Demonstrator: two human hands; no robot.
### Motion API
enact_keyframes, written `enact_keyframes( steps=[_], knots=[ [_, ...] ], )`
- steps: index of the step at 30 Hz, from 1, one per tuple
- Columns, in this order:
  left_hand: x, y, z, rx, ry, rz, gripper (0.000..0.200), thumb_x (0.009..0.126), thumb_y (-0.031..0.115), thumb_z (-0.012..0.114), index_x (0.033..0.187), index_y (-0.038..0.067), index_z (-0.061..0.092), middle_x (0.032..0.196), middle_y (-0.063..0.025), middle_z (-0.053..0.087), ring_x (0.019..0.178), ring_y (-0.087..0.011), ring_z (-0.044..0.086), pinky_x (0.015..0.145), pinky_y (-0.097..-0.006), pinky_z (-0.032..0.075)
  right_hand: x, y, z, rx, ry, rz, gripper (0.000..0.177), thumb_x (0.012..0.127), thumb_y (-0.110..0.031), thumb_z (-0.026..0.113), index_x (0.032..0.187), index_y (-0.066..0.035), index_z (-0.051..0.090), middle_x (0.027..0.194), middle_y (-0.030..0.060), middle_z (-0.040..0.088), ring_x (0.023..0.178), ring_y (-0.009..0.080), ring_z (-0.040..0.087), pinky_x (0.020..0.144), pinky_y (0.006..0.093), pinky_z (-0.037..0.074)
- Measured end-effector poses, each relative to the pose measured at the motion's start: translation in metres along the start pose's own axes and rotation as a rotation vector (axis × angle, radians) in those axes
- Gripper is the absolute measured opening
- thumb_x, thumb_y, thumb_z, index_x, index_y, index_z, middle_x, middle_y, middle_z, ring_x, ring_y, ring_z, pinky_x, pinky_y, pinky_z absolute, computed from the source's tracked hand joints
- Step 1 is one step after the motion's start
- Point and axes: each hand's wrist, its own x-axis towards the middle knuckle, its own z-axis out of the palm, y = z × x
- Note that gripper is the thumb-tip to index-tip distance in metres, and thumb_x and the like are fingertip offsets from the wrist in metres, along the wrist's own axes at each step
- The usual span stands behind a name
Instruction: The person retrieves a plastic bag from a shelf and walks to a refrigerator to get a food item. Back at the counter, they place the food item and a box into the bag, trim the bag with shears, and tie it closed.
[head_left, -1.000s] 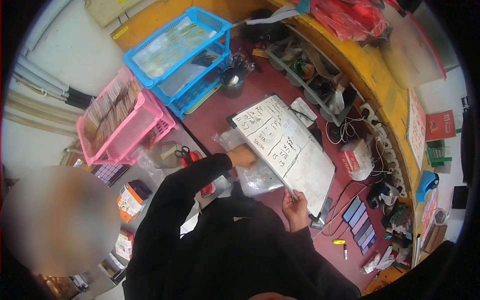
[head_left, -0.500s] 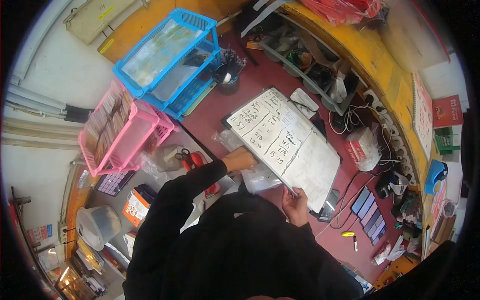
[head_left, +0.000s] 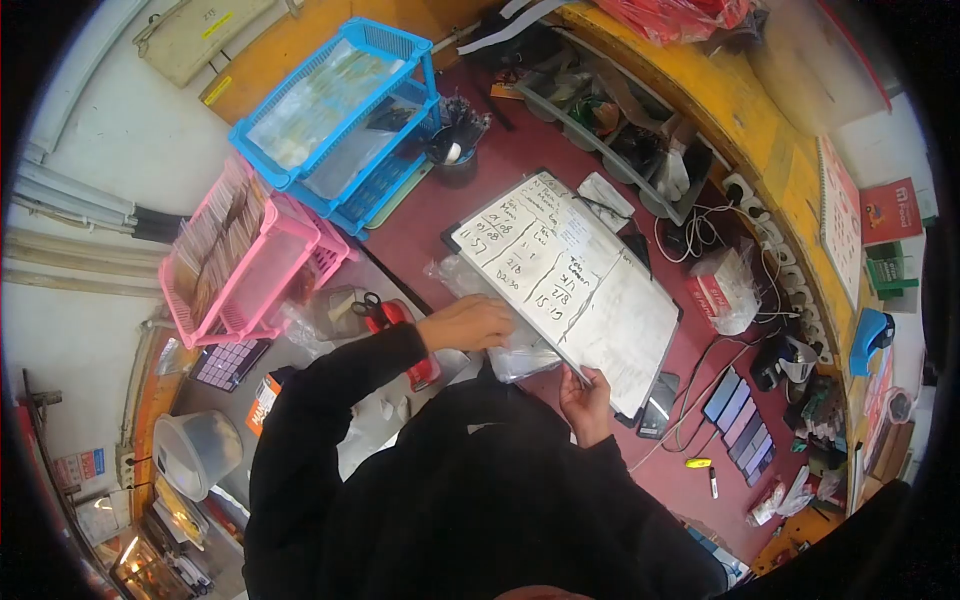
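A whiteboard with black handwritten notes is tilted in front of me over the red table. My right hand grips its lower edge, thumb on the front face and fingers behind. My left hand is beside the board's left edge, over clear plastic bags that lie partly under the board. Its fingers are loosely bent and apart, with nothing visible held in them. Just left of that hand are red-handled scissors and a red tool that I cannot identify.
Blue tiered tray and pink rack stand at the left. A pen cup stands behind the board, near a grey sorting bin. On the right lie a phone, cables, a yellow highlighter and a marker.
My left hand has drawn back slightly from beneath the whiteboard's edge, so more of its fingers show. The board has shifted slightly, uncovering more of the phone. My right hand keeps its grip.
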Motion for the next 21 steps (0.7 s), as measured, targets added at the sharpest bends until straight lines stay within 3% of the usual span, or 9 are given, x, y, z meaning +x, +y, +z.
enact_keyframes(
  steps=[4, 6, 8, 10, 14, 15, 17, 19, 21],
  knots=[
    [-0.013, 0.041, -0.031, -0.175, 0.311, -0.08, 0.022, 0.087, 0.025, 0.062, 0.079, 0.006, 0.054, 0.075, -0.0054, 0.053, 0.07, -0.0238, 0.054, 0.066, -0.0344, 0.044, 0.015, 0.009, -0.012, 0.002, 0.011, -0.002, 0.023, 0.079, -0.002, 0.06, 0.099, 0.008, 0.052, 0.097, 0.019, 0.062, 0.089, 0.0293, 0.065, 0.077, 0.0301, 0.058],
    [-0.024, 0.054, -0.052, -0.473, 0.614, -0.316, 0.018, 0.091, 0.022, 0.06, 0.082, 0.007, 0.055, 0.074, -0.001, 0.052, 0.063, -0.0163, 0.051, 0.062, -0.0281, 0.043, 0.021, 0.013, -0.017, 0.023, 0.019, 0.023, 0.024, 0.079, -0.001, 0.06, 0.1, 0.008, 0.052, 0.098, 0.0193, 0.062, 0.09, 0.0296, 0.064, 0.077, 0.0302, 0.058],
    [-0.028, 0.066, -0.091, -0.608, 1.051, -0.416, 0.026, 0.099, 0.025, 0.048, 0.079, 0.008, 0.051, 0.07, 0.0028, 0.048, 0.062, -0.0065, 0.047, 0.06, -0.0227, 0.041, 0.027, 0.016, -0.019, 0.071, 0.026, 0.079, 0.024, 0.08, 0.0, 0.059, 0.101, 0.008, 0.052, 0.099, 0.02, 0.062, 0.091, 0.0293, 0.064, 0.077, 0.0301, 0.058],
    [-0.034, 0.079, -0.136, -0.696, 1.388, -0.493, 0.026, 0.101, 0.026, 0.043, 0.081, 0.01, 0.051, 0.073, 0.0039, 0.051, 0.06, -0.0036, 0.045, 0.057, -0.0184, 0.038, 0.028, 0.02, -0.018, 0.062, 0.028, 0.107, 0.022, 0.08, -0.002, 0.06, 0.1, 0.005, 0.053, 0.097, 0.0171, 0.062, 0.09, 0.0277, 0.064, 0.08, 0.0317, 0.057],
    [-0.099, 0.062, -0.118, -0.835, 1.51, -0.658, 0.023, 0.099, 0.025, 0.045, 0.103, 0.006, 0.057, 0.095, -0.002, 0.06, 0.083, -0.0092, 0.056, 0.078, -0.0245, 0.045, 0.042, 0.028, -0.036, -0.114, 0.138, 0.172, 0.02, 0.083, -0.015, 0.062, 0.098, -0.004, 0.056, 0.097, 0.009, 0.063, 0.087, 0.0237, 0.063, 0.084, 0.0369, 0.052],
    [-0.117, 0.054, -0.094, -0.762, 1.486, -0.693, 0.028, 0.099, 0.025, 0.047, 0.112, 0.004, 0.058, 0.104, -0.0042, 0.062, 0.094, -0.012, 0.058, 0.087, -0.0274, 0.045, 0.046, 0.027, -0.044, -0.227, 0.014, 0.27, 0.019, 0.083, -0.025, 0.064, 0.096, -0.012, 0.057, 0.092, 0.0043, 0.063, 0.083, 0.0212, 0.061, 0.087, 0.0387, 0.048],
    [-0.125, 0.087, -0.066, -1.227, 1.488, -0.725, 0.034, 0.096, 0.021, 0.051, 0.123, 0.0, 0.054, 0.118, -0.0067, 0.06, 0.112, -0.0171, 0.055, 0.1, -0.0334, 0.039, 0.035, 0.021, -0.044, -0.599, -0.026, 0.422, 0.018, 0.084, -0.028, 0.063, 0.093, -0.013, 0.057, 0.089, 0.004, 0.062, 0.081, 0.0205, 0.06, 0.084, 0.0383, 0.047],
    [-0.134, 0.124, -0.043, -1.581, 1.577, -0.648, 0.033, 0.092, 0.013, 0.057, 0.123, 0.003, 0.054, 0.118, -0.0041, 0.061, 0.107, -0.017, 0.057, 0.088, -0.0332, 0.049, 0.035, 0.022, -0.029, -0.902, -0.108, 0.513, 0.019, 0.085, -0.031, 0.062, 0.092, -0.014, 0.057, 0.086, 0.0037, 0.061, 0.078, 0.0198, 0.059, 0.081, 0.0372, 0.047],
    [-0.155, 0.152, -0.015, -1.565, 1.71, -0.711, 0.03, 0.09, 0.01, 0.059, 0.119, 0.005, 0.056, 0.116, -0.0057, 0.061, 0.102, -0.0172, 0.059, 0.085, -0.032, 0.051, 0.032, 0.027, -0.021, -1.129, -0.223, 0.55, 0.02, 0.086, -0.032, 0.061, 0.091, -0.013, 0.058, 0.084, 0.0032, 0.06, 0.074, 0.0192, 0.057, 0.077, 0.0352, 0.046]
  ],
)
